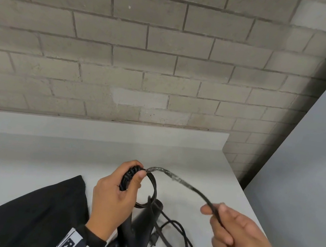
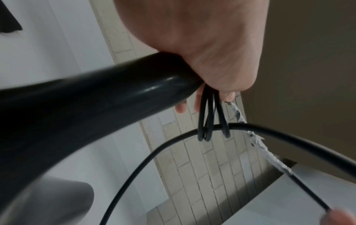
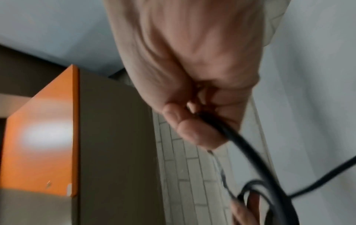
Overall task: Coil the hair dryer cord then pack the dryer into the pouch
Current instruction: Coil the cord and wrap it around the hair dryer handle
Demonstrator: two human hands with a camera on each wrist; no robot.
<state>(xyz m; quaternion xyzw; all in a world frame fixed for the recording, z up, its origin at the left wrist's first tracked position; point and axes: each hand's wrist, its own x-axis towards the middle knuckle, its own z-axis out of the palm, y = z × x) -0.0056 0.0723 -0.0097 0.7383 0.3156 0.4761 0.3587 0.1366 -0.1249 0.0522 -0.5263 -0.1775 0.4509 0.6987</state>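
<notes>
A black pouch (image 1: pixel 25 215) is laid flat at the left of the white desk (image 1: pixel 27 158). Beside it, several black loops of the cord (image 1: pixel 181 183) are gripped by the curled fingers of the left hand (image 1: pixel 115 197). Beneath that hand the black hair dryer (image 1: pixel 144 221) is seen, just above or on the desk. A taped stretch of cord is drawn rightwards and pinched between thumb and fingers of the right hand (image 1: pixel 239 241). Slack cord and the plug (image 1: pixel 154 240) are left lying on the desk between the hands
</notes>
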